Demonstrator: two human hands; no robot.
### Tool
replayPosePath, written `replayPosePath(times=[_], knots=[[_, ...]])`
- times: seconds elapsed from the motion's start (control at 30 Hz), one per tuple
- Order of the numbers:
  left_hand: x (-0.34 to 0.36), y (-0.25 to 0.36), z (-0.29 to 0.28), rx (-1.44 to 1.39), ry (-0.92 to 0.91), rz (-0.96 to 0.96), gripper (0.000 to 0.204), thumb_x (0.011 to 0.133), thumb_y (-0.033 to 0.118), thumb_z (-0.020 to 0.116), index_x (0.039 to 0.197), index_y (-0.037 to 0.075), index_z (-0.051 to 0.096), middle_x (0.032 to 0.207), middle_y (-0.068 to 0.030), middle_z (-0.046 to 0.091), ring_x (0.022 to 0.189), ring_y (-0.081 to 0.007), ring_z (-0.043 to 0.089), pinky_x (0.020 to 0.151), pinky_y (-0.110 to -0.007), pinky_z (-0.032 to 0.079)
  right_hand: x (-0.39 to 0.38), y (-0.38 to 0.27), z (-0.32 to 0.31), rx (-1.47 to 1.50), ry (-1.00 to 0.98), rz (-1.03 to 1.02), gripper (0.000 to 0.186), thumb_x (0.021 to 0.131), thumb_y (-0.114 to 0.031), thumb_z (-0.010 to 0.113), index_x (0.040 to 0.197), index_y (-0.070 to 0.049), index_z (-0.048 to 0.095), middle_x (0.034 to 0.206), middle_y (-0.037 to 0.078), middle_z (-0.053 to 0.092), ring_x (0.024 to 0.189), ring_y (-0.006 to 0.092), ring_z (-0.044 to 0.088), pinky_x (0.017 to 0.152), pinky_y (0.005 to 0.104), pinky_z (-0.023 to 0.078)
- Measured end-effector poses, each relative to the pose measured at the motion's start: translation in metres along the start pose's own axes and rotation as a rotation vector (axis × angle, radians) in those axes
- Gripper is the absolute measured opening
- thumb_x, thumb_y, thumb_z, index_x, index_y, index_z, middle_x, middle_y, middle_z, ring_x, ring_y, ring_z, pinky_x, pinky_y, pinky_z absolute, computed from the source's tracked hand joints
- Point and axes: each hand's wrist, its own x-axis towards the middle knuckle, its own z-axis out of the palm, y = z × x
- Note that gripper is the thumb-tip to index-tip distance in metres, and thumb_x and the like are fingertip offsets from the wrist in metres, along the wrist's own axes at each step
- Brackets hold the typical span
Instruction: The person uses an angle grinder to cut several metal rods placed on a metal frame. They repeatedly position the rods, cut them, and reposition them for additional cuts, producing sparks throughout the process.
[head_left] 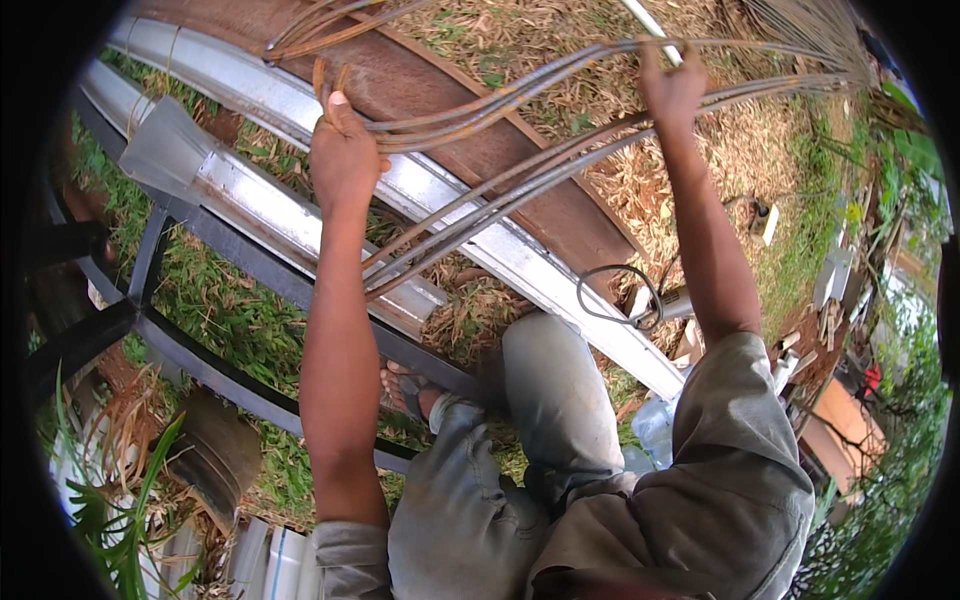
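Long, thin metal rods, grey with rust, run in two bent bundles across the view toward the upper right. My left hand is closed round the upper bundle near its rusty bent end. My right hand grips the same bundle farther right, beside a white pole. The lower bundle slants beneath, over silver metal channels and a broad rusty brown strip.
A black metal frame spans the left, with a grey bent sheet above it. A black cable loop, a clear plastic bottle and scrap boards lie right. Dry leaves, grass and plants surround them; white lengths lie lower left.
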Motion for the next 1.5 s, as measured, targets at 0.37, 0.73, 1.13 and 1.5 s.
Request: replayPosePath(times=[0.37, 0.73, 1.13, 1.5], knots=[[-0.017, -0.013, 0.004, -0.246, -0.107, -0.105, 0.075, 0.099, 0.064, 0.041, 0.095, -0.008, 0.059, 0.070, -0.0147, 0.063, 0.053, -0.0205, 0.064, 0.046, -0.031, 0.053, -0.051, -0.060, 0.005, -0.109, -0.557, -0.865, 0.077, 0.087, -0.077, 0.041, 0.132, -0.017, 0.061, 0.123, 0.012, 0.062, 0.125, 0.0288, 0.055, 0.118, 0.0601, 0.025], [-0.039, -0.017, -0.002, -0.046, -0.138, -0.157, 0.078, 0.095, 0.070, 0.045, 0.092, -0.006, 0.064, 0.073, -0.0133, 0.066, 0.063, -0.0192, 0.066, 0.055, -0.031, 0.053, -0.065, -0.044, -0.004, -0.066, -0.675, -0.838, 0.076, 0.088, -0.076, 0.046, 0.135, -0.020, 0.060, 0.132, 0.013, 0.058, 0.134, 0.0302, 0.047, 0.122, 0.0559, 0.017], [-0.166, -0.021, -0.063, -0.146, -0.165, 0.187, 0.046, 0.093, 0.042, 0.069, 0.108, -0.001, 0.065, 0.089, -0.0077, 0.066, 0.081, -0.0157, 0.060, 0.070, -0.031, 0.050, -0.138, -0.021, -0.078, 0.158, -0.306, -0.367, 0.068, 0.098, -0.056, 0.050, 0.143, -0.005, 0.049, 0.137, 0.024, 0.053, 0.134, 0.0371, 0.045, 0.113, 0.0518, 0.033], [-0.251, -0.065, -0.035, 0.485, -0.975, 0.206, 0.053, 0.093, 0.046, 0.064, 0.117, -0.001, 0.061, 0.094, -0.0211, 0.069, 0.089, -0.0380, 0.068, 0.078, -0.046, 0.052, -0.184, 0.191, -0.052, -0.157, -0.289, 0.363, 0.084, 0.095, -0.061, 0.048, 0.148, 0.003, 0.038, 0.149, 0.028, 0.040, 0.141, 0.0391, 0.037, 0.117, 0.0488, 0.029]])
